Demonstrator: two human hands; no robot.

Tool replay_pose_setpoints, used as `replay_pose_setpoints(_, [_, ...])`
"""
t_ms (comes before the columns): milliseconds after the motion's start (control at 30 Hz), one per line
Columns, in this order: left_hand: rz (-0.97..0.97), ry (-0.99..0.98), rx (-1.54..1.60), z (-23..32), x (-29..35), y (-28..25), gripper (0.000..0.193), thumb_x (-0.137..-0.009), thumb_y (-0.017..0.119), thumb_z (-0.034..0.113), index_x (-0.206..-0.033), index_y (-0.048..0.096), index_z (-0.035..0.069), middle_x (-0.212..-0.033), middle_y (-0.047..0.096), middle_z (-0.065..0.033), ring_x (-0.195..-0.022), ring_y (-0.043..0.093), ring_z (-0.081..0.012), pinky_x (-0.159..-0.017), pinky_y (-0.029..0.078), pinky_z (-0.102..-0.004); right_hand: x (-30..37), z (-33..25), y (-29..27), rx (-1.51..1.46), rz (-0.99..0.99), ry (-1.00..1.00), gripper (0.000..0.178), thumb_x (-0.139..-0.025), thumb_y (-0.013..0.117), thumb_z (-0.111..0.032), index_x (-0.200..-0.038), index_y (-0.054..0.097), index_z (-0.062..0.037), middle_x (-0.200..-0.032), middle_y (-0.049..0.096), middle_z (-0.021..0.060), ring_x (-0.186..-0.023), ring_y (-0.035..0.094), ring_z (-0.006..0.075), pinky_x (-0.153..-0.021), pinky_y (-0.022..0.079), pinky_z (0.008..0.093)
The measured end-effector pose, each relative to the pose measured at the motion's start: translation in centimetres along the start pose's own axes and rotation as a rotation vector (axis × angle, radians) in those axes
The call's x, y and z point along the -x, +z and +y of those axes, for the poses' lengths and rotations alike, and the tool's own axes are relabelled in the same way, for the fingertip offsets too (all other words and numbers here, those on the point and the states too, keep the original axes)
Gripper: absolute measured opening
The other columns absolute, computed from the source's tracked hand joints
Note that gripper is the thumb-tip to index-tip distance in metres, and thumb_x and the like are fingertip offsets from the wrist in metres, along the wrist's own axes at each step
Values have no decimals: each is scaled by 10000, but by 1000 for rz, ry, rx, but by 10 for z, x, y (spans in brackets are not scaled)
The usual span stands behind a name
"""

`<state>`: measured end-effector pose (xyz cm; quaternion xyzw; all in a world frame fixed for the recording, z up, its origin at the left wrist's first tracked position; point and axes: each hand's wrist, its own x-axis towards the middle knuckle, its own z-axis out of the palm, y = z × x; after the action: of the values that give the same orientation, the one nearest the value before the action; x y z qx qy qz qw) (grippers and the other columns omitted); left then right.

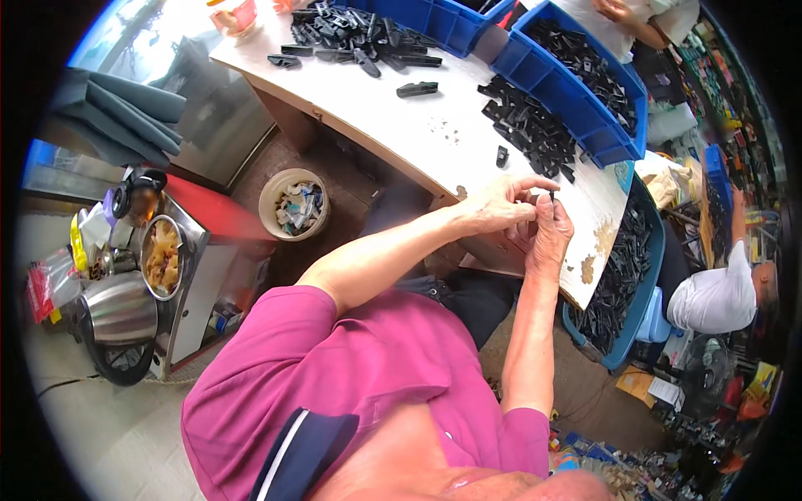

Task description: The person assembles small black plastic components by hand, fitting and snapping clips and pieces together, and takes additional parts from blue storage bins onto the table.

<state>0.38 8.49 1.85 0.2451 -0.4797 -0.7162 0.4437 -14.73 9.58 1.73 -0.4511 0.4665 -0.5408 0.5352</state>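
1. At the near edge of the white worktable (pixel 434 134), both hands meet over a small black plastic part (pixel 551 194).
2. Left hand (pixel 501 204): fingers curled in, thumb and forefinger pinched close at the part; index extended to the right. Seems to steady or press the piece, though the exact contact is too small to tell.
3. Right hand (pixel 550 238): rises from below, fingertips closed on the part, which sticks up just above them.
4. Part judged light, stiff, smooth moulded plastic; tiny, so easy to drop or flick away. Best grip is a fingertip pinch on its sides, close to the end being worked.
5. Loose pile of black clips (pixel 530 125) lies on the table just beyond the hands; one stray clip (pixel 501 156) sits nearer.
6. Far side: blue bin (pixel 576 83) full of the same black pieces, a second blue bin (pixel 443 21), and a heap of longer black parts (pixel 359 37).
7. Right of the table edge: blue tub (pixel 626 284) of black parts, low down.
8. Left on the floor: round bucket (pixel 292 203) with scraps; steel kettle (pixel 117 309) further left.
9. Another person in a white shirt (pixel 718 292) sits at right, apart.
10. Nothing blocks the hands; table edge is just below them.
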Motion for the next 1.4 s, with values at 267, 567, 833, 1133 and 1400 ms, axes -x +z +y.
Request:
replay_pose_setpoints(267, [92,-90,-184,38,6,-18,357,-936,538,310,-1163,646,58,-699,609,-11,-553,579,-80,-455,466,-220,-6,-13,3,213,-77,47,276,-872,764,-323,-826,683,-63,-632,601,5,-476,412,13,-453,269,169])
replay_pose_setpoints(567, [178,-103,-165,40,6,-24,312,-885,516,230,-1072,665,29,-709,647,-39,-529,593,-81,-439,457,-214,-4,-15,23,180,-169,96,360,-909,701,-414,-827,681,-64,-688,630,0,-537,499,41,-465,320,161])
replay_pose_setpoints(833, [-46,-61,-114,41,19,-44,267,-937,569,206,-1124,653,33,-735,663,-27,-584,603,-71,-471,473,-209,-5,-17,28,172,-293,87,377,-916,681,-444,-853,680,-72,-687,608,-23,-557,492,37,-478,338,172])
replay_pose_setpoints(1133, [254,378,-698,31,29,-28,153,-856,663,111,-986,682,32,-794,709,-122,-713,697,-213,-674,550,-327,6,-14,44,161,-124,39,420,-974,556,-453,-831,640,-67,-652,539,-16,-553,505,78,-566,446,229])
replay_pose_setpoints(1400, [1188,465,-1457,65,20,-138,298,-943,573,293,-988,687,23,-959,684,-171,-888,613,-375,-782,514,-450,3,-1,43,25,-104,-74,461,-986,511,-395,-628,451,-110,-460,350,-26,-466,451,119,-900,519,408])
